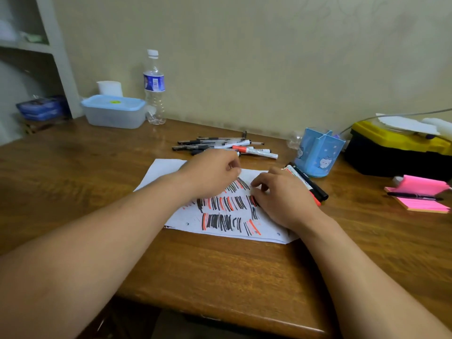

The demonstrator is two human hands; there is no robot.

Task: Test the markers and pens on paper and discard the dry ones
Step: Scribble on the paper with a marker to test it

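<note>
The wooden tabletop (220, 270) fills most of your view, and both of your bare forearms reach across it from the near edge, converging on the sheet of paper (161, 170) that lies flat in the middle. The paper is crowded with rows of black and red-orange test strokes (225, 211), and your wrists cover part of them.

Your left hand (210, 174) sits knuckles-up over the far edge of the paper with its fingers curled under. Its fingertips are turned away from the camera, so it may be pinching something small, but I cannot tell.

Your right hand (283, 196) rests on the right side of the paper, palm down, with its fingers loosely bent and their tips on the sheet.

The pile of pens and markers (225, 146) lies on the tabletop just beyond your left hand. That hand hides the pile's near edge.

Two markers (310, 185), one black-capped and one red-capped, lie side by side just beside your right hand, at the foot of the blue pen holder (318, 152). Their printing is too blurred to read.
</note>
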